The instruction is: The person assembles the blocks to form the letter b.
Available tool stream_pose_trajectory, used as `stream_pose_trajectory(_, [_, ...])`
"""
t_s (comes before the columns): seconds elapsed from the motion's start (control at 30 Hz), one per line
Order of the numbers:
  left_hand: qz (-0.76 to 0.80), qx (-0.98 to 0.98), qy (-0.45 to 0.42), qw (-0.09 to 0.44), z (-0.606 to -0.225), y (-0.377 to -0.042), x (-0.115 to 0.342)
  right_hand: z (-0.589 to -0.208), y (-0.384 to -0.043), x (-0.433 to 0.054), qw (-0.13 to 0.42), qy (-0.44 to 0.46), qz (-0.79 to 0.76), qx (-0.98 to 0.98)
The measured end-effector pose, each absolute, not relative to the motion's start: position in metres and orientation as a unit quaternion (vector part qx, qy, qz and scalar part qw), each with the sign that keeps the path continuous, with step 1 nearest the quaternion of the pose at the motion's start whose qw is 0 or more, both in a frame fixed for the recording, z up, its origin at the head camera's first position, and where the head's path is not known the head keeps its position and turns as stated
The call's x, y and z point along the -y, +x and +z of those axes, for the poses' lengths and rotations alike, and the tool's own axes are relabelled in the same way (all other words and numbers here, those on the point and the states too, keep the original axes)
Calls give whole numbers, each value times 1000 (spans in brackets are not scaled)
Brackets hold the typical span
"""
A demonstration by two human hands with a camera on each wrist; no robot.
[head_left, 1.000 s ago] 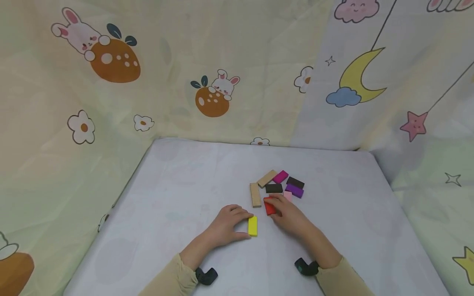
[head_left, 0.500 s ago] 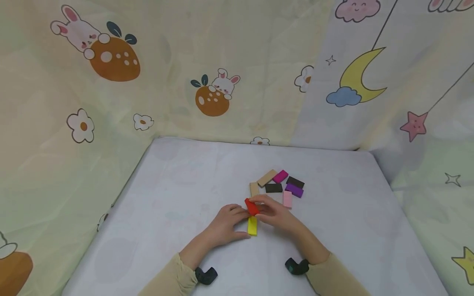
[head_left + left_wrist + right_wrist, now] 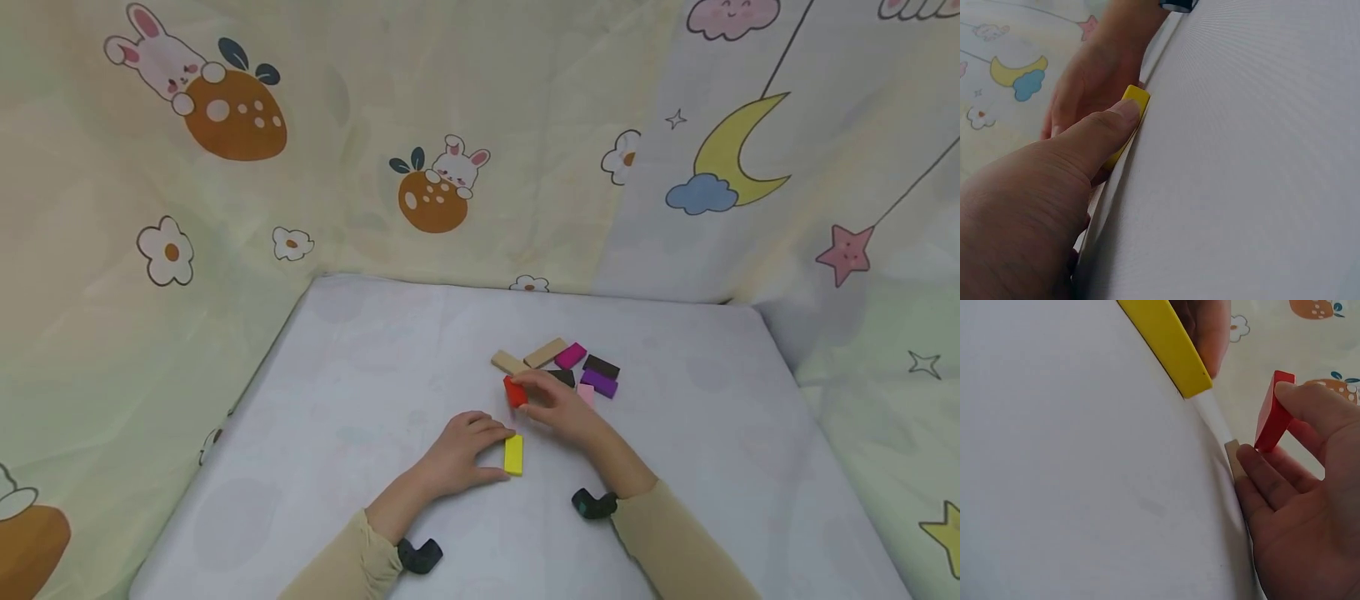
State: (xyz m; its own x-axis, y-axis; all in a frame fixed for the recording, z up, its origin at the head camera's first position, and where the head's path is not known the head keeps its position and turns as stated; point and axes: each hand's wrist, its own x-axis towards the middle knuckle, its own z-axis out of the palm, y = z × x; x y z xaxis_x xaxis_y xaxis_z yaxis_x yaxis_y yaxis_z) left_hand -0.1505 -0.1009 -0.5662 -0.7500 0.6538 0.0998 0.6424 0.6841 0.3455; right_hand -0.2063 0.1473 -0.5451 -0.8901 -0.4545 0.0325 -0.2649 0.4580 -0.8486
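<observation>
A printed cloth (image 3: 337, 167) begins at the far left and runs on behind the surface (image 3: 360, 367). From the left comes the left sleeve (image 3: 341, 567), then a black device (image 3: 420, 557) at the wrist. Ahead of them, the left grip (image 3: 459, 454) pinches the yellow block (image 3: 513, 455) by its ends, thumb at the near end, a finger at the far end; the block rests on the surface.

Ahead of the left grip, well apart from it, the left tan block (image 3: 507, 361) lies slanted. Nearer, the red block (image 3: 514, 392) sits tilted in the right grip (image 3: 561, 408), pinched between thumb and fingers; whether it touches the surface I cannot tell.

Just beyond the right grip lie the right tan block (image 3: 545, 353) and the left black block (image 3: 564, 377), the latter partly hidden by that grip. Next comes the magenta block (image 3: 571, 356), close beside the right tan block. The pink block (image 3: 587, 393) shows partly past the right grip's far side. To the right of that grip and farther off, the purple block (image 3: 600, 383) lies against the right black block (image 3: 602, 367). Behind the right grip is the right sleeve (image 3: 671, 533).
</observation>
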Motion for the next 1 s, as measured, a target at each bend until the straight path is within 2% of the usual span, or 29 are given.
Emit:
stream_pose_trajectory(0.2, [190,-919,345,30,-566,-150,100,-545,-212,-151,84,-196,-434,-875])
stream_pose_trajectory(0.43, [195,-918,345,30,-565,-150,99,-542,-192,-149,76,-176,-389,-901])
stream_pose_trajectory(0.63, [190,-917,351,17,-566,-151,101,-546,-180,-145,65,-187,-370,-908])
stream_pose_trajectory(1.0, [199,-911,362,-7,-563,-151,102,-548,-178,-143,41,-219,-338,-914])
